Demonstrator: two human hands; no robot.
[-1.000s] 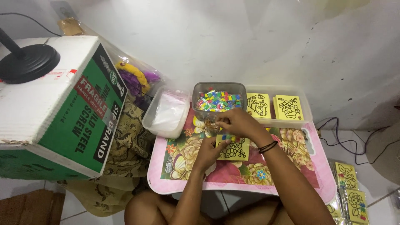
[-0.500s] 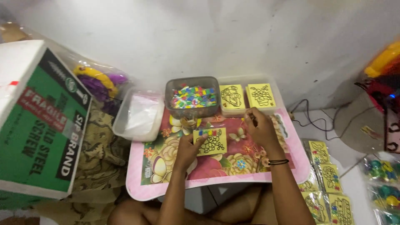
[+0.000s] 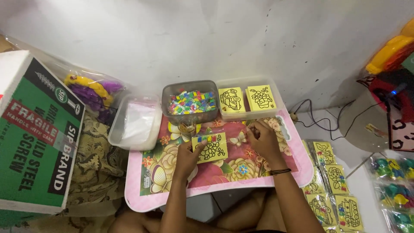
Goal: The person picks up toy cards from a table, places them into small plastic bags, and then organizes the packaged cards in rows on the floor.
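While left hand [image 3: 186, 156] pinches card [image 3: 210, 147], right hand [image 3: 263, 140] beside.

A green and white cardboard box [image 3: 34, 133] stands at left beside a bag of purple and yellow toys [image 3: 92, 90]. An empty clear tub [image 3: 136, 123] sits nearby. Black cables [image 3: 319, 116] trail along the floor.

A scuffed white wall [image 3: 207, 39] is seen behind a low pink floral table [image 3: 267, 183]. A pale tiled floor [image 3: 340, 129] is crossed by a black cable [image 3: 319, 114].
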